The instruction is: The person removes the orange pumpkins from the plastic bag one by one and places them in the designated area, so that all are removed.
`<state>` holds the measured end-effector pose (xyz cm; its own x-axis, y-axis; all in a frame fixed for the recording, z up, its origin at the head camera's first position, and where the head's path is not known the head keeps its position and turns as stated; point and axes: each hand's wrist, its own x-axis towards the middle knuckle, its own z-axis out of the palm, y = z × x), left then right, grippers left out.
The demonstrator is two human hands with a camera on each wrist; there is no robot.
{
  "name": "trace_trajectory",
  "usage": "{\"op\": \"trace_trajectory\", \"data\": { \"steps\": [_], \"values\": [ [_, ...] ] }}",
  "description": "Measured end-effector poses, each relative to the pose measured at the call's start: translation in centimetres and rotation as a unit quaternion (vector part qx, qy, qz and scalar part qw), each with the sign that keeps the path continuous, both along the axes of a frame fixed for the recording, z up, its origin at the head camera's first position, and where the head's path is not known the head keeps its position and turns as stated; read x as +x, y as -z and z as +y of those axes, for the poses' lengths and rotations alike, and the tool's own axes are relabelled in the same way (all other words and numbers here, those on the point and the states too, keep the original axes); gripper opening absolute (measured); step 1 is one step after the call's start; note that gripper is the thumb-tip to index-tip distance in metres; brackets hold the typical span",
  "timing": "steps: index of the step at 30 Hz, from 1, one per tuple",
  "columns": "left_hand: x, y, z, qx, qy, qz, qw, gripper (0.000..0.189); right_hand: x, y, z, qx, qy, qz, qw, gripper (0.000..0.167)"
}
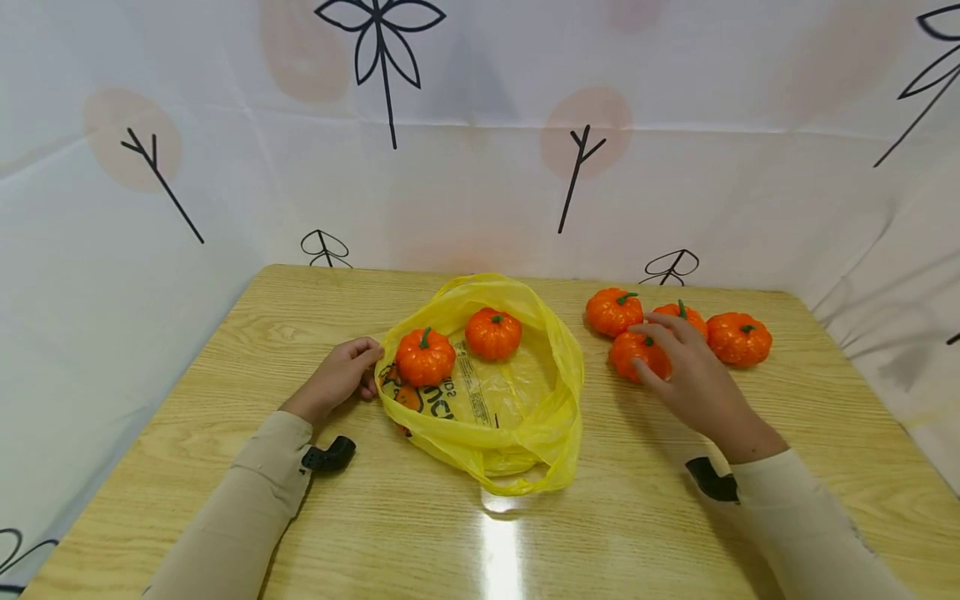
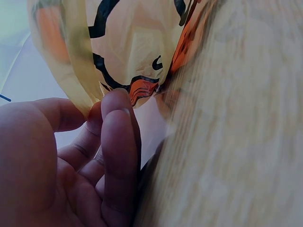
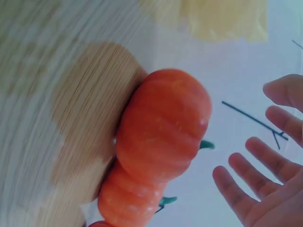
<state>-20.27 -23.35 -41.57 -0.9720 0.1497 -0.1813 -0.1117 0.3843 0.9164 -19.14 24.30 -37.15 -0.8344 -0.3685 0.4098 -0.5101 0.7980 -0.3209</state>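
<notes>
A yellow plastic bag [image 1: 480, 446] lies mouth-up on the table, its rim spread wide. Two small orange toy pumpkins with green stems sit inside: one pumpkin [image 1: 426, 365] by the left rim, another pumpkin [image 1: 493, 336] farther back. My left hand [image 1: 339, 379] pinches the bag's left edge between thumb and fingers, as the left wrist view confirms. Over on the right, my right hand [image 1: 696, 383] hovers with spread fingers above the nearest pumpkin [image 1: 632, 358] of a cluster. The right wrist view has a gap between those fingers and the closest pumpkin [image 3: 163, 125].
Beside that nearest pumpkin are a back pumpkin [image 1: 611, 312], a right pumpkin [image 1: 739, 342] and one partly hidden by my right hand. A light wooden table [image 1: 420, 542] carries everything. Patterned white cloth [image 1: 465, 192] hangs behind and at the sides.
</notes>
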Motion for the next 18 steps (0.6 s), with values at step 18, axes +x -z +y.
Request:
{"op": "trace_trajectory", "data": {
  "steps": [18],
  "values": [
    [-0.2,0.2,0.0,0.002,0.001,0.002,1.0000,0.032,1.2,-0.4,-2.8,-0.004,-0.050,0.057,0.9971,0.044]
  ]
}}
